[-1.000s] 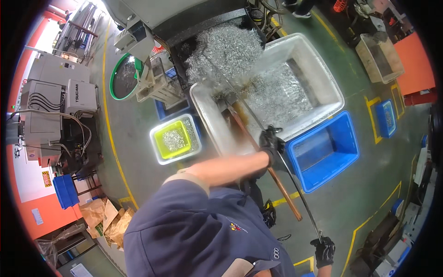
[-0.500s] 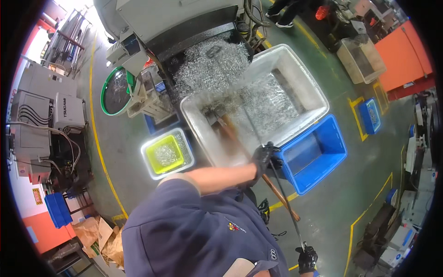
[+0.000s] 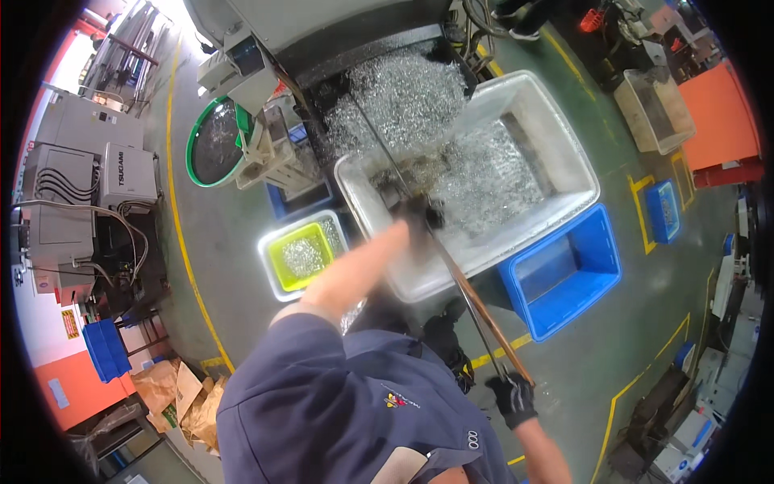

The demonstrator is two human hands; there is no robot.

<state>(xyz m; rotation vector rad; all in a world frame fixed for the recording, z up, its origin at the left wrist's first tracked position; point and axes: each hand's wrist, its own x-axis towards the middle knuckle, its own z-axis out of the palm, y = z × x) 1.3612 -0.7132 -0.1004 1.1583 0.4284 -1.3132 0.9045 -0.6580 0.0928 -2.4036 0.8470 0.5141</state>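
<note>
A long thin metal rod [image 3: 375, 133] slants from the heap of silvery metal shavings [image 3: 403, 93] back toward my body. My left hand [image 3: 421, 214], black-gloved and slightly blurred, is closed around its middle, over the white tub [image 3: 588, 189]. Near the rod's rear end, my right hand [image 3: 512, 399], gloved too, is closed on it. A wooden-handled tool [image 3: 484, 310] leans across the tub's near edge, its handle end close to my right hand; its head is partly hidden. The rod's far tip lies among the shavings in the dark machine trough [image 3: 322, 105].
An empty-looking blue bin [image 3: 564, 310] stands right of the tub. Left of it are a white container [image 3: 270, 278] with a yellow-green basket [image 3: 286, 274], and a green-rimmed drum [image 3: 193, 161]. A grey machine [image 3: 347, 20] rises ahead. Another person's shoes [image 3: 524, 34] show at the top.
My left hand has moved forward and left along with the rod, over the tub. My right hand has come up and inward. The rod's far end has shifted left; the view has shifted slightly.
</note>
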